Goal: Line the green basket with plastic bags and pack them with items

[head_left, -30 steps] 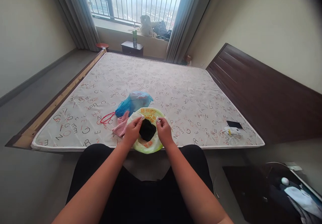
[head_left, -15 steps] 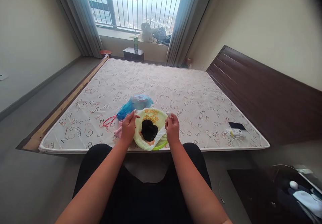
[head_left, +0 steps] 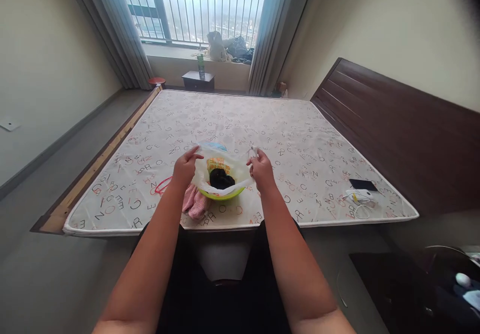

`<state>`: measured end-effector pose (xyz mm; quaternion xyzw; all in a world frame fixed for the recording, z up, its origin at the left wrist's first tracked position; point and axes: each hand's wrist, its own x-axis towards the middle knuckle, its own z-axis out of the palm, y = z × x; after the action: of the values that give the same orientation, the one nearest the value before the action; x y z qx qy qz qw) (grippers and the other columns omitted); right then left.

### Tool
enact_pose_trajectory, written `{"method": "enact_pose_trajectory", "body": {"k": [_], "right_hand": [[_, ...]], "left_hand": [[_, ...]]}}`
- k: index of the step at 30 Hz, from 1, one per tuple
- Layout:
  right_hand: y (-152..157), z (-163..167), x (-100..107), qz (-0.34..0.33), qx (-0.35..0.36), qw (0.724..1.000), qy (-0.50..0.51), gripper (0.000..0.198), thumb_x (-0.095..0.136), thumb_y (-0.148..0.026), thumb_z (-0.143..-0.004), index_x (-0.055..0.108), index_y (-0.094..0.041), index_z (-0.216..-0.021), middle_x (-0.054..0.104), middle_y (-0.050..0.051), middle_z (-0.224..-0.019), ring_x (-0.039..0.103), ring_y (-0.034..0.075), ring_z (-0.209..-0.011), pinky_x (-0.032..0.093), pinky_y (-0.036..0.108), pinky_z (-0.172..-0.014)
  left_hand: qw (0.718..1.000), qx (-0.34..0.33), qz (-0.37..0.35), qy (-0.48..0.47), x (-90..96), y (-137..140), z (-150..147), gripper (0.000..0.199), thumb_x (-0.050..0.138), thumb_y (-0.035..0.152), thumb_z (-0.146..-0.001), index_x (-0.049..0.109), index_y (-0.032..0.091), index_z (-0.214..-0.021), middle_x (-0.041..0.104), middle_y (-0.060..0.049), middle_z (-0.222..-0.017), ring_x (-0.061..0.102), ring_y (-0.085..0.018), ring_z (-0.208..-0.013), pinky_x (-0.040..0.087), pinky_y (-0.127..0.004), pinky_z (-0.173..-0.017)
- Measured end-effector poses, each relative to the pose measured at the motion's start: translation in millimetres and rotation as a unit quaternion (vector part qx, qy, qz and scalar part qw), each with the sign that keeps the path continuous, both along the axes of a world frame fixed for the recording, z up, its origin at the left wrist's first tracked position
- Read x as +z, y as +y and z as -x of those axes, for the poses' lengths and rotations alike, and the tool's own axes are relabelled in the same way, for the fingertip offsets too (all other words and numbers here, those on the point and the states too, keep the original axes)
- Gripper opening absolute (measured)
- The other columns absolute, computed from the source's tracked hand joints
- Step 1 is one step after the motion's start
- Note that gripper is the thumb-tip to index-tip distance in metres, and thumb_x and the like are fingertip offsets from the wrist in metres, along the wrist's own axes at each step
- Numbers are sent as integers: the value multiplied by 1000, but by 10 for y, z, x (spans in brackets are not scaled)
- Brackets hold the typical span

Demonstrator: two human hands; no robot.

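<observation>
A translucent white plastic bag (head_left: 240,175) with orange print is stretched wide between both hands over the mattress (head_left: 300,139). My left hand (head_left: 184,166) pinches its left rim, and my right hand (head_left: 261,170) pinches the right rim. Inside lies a black cloth (head_left: 220,178). The bag's bottom rests in or on a lime-green round basket (head_left: 221,194). A pink cloth (head_left: 195,203) lies just left of the basket, under my left wrist. A blue plastic bag (head_left: 218,147) peeks out behind the white one, mostly hidden.
A red loop (head_left: 161,185) lies left of the pink cloth. A black phone (head_left: 363,184) and a white charger with cable (head_left: 359,197) sit near the mattress's right front corner. A dark headboard (head_left: 397,129) runs along the right. A dark stand (head_left: 412,289) is at lower right.
Both hands lifted the bag's rim upward and further apart, opening it wider. The bag moved away from me over the mattress, and the blue bag became mostly covered.
</observation>
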<state>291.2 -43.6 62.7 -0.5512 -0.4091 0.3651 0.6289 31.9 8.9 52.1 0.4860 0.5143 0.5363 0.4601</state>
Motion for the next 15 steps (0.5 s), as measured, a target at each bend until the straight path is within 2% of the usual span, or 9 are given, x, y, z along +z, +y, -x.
{"method": "enact_pose_trajectory", "body": {"k": [2, 4, 6, 8, 10, 12, 15], "right_hand": [[-7, -70, 15, -27, -50, 998, 30, 35, 58, -45, -92, 63, -21, -117, 57, -7, -72, 36, 6, -46, 30, 21, -44], [-29, -167, 2, -61, -99, 992, 46, 33, 55, -51, -95, 63, -22, -108, 51, -8, -67, 37, 7, -47, 31, 20, -45], [-50, -288, -47, -96, -139, 983, 65, 33, 53, -55, -97, 59, -23, -95, 44, -9, -62, 38, 8, -48, 34, 20, -47], [-66, -405, -124, -124, -175, 972, 100, 34, 53, -55, -97, 52, -24, -84, 42, -8, -64, 45, 9, -54, 42, 21, -55], [-84, -490, -190, -124, -187, 965, 138, 35, 55, -55, -96, 48, -24, -81, 50, -4, -74, 56, 12, -68, 50, 25, -66], [-106, -533, -198, -123, -180, 965, 148, 35, 53, -55, -96, 48, -24, -82, 61, 2, -96, 63, 16, -92, 54, 33, -81], [-134, -545, -61, -167, -160, 968, 97, 34, 48, -51, -98, 48, -23, -78, 63, 6, -126, 58, 21, -125, 49, 45, -100]], "left_hand": [[995, 77, -47, -37, -13, -10, 66, 32, 62, 31, -89, 64, 18, -119, 78, -6, -100, 39, -4, -39, 34, -19, -38], [987, 135, -62, -65, -55, 12, 163, 23, 61, 32, -93, 57, 19, -111, 77, -6, -103, 44, -4, -39, 37, -19, -39], [981, 167, -43, -89, -109, 71, 285, 13, 59, 29, -95, 52, 20, -100, 76, -4, -93, 46, -5, -40, 36, -18, -39], [972, 189, -29, -134, -155, 147, 399, 13, 59, 26, -95, 50, 20, -89, 67, 1, -74, 46, -5, -41, 36, -17, -41], [960, 198, -38, -192, -175, 212, 464, 19, 61, 26, -95, 47, 21, -83, 54, 6, -63, 44, -6, -43, 38, -17, -45], [952, 195, -65, -227, -161, 243, 463, 25, 65, 29, -94, 46, 22, -80, 46, 8, -62, 42, -6, -45, 40, -18, -49], [948, 196, -112, -224, -76, 204, 362, 33, 70, 36, -91, 46, 21, -75, 49, 4, -68, 50, -8, -57, 46, -20, -59]]}}
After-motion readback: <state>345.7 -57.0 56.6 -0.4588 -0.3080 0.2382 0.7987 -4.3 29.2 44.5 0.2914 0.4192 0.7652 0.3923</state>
